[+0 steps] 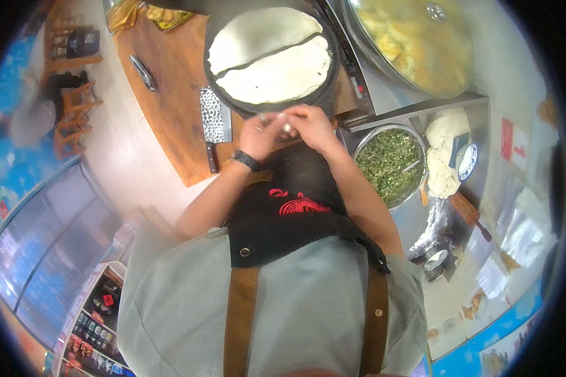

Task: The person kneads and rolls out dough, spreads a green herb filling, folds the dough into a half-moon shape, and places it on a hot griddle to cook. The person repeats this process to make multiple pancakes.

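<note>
My left hand [260, 136], with a dark band at the wrist, meets my right hand [311, 125] just below a round black griddle pan [332, 85]. The fingertips touch over something small and whitish, blurred, perhaps a bit of dough; which hand bears it does not show. Two long pieces of pale dough [273, 70] lie side by side in the pan, a narrow gap between them. Left of my hands a cleaver [215, 118] with a speckled blade and black handle rests on the wooden table [170, 113].
At the right stand a metal bowl of chopped greens [389, 162], a dough lump [448, 127], a patterned bowl [467, 161] and a wooden rolling pin [464, 207]. A glass-lidded pot [415, 42] is at the upper right. Black-and-silver tongs or a similar tool [143, 73] lie on the table's left.
</note>
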The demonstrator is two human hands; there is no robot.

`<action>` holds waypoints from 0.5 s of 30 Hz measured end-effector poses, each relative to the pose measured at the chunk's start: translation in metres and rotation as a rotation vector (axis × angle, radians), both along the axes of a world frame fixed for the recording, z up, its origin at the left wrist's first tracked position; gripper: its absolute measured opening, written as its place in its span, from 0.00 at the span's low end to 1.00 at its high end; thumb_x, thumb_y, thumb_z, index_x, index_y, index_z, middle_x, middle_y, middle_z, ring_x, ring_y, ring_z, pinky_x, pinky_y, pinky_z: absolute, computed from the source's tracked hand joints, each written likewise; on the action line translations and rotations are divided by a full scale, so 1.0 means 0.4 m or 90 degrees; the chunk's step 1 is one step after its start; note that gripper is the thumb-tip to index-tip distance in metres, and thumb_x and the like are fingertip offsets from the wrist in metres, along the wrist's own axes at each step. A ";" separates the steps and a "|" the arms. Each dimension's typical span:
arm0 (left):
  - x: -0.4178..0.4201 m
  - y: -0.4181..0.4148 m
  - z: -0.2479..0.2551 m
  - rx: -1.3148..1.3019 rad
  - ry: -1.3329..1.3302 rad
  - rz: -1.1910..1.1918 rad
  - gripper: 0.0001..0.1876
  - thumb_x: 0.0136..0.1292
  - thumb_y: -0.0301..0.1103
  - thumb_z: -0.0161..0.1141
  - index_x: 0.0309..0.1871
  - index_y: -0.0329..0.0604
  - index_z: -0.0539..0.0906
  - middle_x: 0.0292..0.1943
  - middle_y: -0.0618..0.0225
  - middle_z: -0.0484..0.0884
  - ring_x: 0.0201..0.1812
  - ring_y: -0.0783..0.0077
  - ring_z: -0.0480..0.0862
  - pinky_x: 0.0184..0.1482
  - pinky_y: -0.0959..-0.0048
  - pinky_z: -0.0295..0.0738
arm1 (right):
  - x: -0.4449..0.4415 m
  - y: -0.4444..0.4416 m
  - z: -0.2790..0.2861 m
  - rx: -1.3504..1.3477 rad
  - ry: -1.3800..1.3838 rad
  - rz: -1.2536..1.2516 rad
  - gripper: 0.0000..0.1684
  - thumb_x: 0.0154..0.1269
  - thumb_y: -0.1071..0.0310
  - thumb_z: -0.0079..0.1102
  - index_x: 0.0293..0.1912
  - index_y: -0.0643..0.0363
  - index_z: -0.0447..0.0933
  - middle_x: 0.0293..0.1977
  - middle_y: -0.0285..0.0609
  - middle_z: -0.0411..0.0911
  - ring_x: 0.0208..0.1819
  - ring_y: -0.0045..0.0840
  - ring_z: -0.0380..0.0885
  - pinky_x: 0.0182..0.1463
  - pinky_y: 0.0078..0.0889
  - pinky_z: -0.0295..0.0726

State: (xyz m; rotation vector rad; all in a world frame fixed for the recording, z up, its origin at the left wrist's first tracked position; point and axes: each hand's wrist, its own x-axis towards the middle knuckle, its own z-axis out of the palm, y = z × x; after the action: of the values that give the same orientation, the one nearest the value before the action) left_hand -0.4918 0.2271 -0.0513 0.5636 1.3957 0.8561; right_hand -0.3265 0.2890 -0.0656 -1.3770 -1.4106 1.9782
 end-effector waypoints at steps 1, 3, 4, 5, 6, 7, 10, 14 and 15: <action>-0.035 0.018 0.001 0.001 0.069 0.010 0.14 0.78 0.37 0.63 0.48 0.31 0.88 0.35 0.66 0.90 0.33 0.78 0.87 0.38 0.76 0.83 | -0.051 0.008 -0.021 -0.028 0.020 -0.029 0.11 0.74 0.69 0.63 0.47 0.67 0.87 0.28 0.37 0.85 0.27 0.17 0.79 0.34 0.25 0.80; -0.110 0.045 -0.049 -0.008 0.186 0.041 0.15 0.76 0.39 0.66 0.46 0.32 0.89 0.31 0.66 0.90 0.30 0.79 0.86 0.34 0.76 0.81 | -0.144 0.049 -0.012 0.077 -0.098 -0.029 0.12 0.73 0.68 0.65 0.48 0.67 0.86 0.29 0.43 0.87 0.27 0.21 0.82 0.33 0.28 0.80; -0.133 0.068 -0.057 0.017 0.291 0.024 0.14 0.74 0.38 0.67 0.46 0.34 0.89 0.31 0.63 0.90 0.29 0.74 0.87 0.34 0.74 0.81 | -0.179 0.067 -0.029 0.122 -0.127 -0.052 0.12 0.71 0.66 0.67 0.48 0.65 0.85 0.30 0.44 0.87 0.29 0.26 0.84 0.34 0.31 0.81; -0.150 0.090 -0.064 0.042 0.396 0.005 0.13 0.73 0.38 0.68 0.45 0.35 0.90 0.31 0.60 0.91 0.29 0.69 0.88 0.34 0.71 0.82 | -0.207 0.082 -0.046 0.167 -0.155 -0.077 0.13 0.69 0.65 0.70 0.49 0.63 0.85 0.31 0.46 0.87 0.30 0.32 0.85 0.36 0.34 0.81; -0.167 0.106 -0.089 0.129 0.516 -0.029 0.11 0.70 0.37 0.69 0.42 0.36 0.90 0.31 0.58 0.90 0.31 0.62 0.88 0.37 0.66 0.82 | -0.230 0.101 -0.073 0.256 -0.220 -0.050 0.13 0.68 0.66 0.70 0.49 0.61 0.85 0.32 0.47 0.86 0.32 0.35 0.85 0.38 0.36 0.82; -0.180 0.116 -0.115 0.216 0.635 -0.064 0.10 0.67 0.37 0.71 0.39 0.38 0.90 0.30 0.55 0.89 0.33 0.54 0.87 0.39 0.60 0.82 | -0.247 0.111 -0.100 0.342 -0.285 -0.022 0.14 0.67 0.66 0.71 0.50 0.60 0.85 0.33 0.47 0.86 0.34 0.38 0.85 0.39 0.39 0.82; -0.201 0.126 -0.154 0.319 0.755 -0.119 0.10 0.62 0.36 0.72 0.34 0.39 0.87 0.32 0.53 0.84 0.41 0.46 0.82 0.47 0.53 0.78 | -0.236 0.101 -0.132 0.473 -0.374 0.017 0.13 0.65 0.68 0.71 0.49 0.57 0.86 0.35 0.49 0.85 0.38 0.44 0.84 0.44 0.44 0.82; -0.191 0.107 -0.191 0.489 0.718 -0.149 0.06 0.61 0.31 0.69 0.35 0.38 0.86 0.34 0.52 0.83 0.41 0.46 0.81 0.45 0.50 0.76 | -0.087 0.117 -0.063 0.460 -0.240 -0.090 0.09 0.68 0.70 0.68 0.46 0.58 0.88 0.38 0.52 0.85 0.40 0.46 0.84 0.46 0.44 0.83; -0.198 0.092 -0.223 0.584 0.713 -0.153 0.06 0.63 0.30 0.68 0.39 0.38 0.86 0.35 0.51 0.84 0.42 0.45 0.82 0.43 0.51 0.77 | -0.020 0.130 0.013 0.428 -0.232 -0.140 0.08 0.70 0.69 0.68 0.45 0.59 0.89 0.40 0.52 0.86 0.42 0.45 0.85 0.48 0.41 0.84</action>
State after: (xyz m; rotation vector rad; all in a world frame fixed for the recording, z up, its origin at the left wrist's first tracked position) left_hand -0.5709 0.2638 -0.1405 2.1075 1.7747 0.9998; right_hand -0.3346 0.3411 -0.0603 -1.5040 -1.7628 0.9938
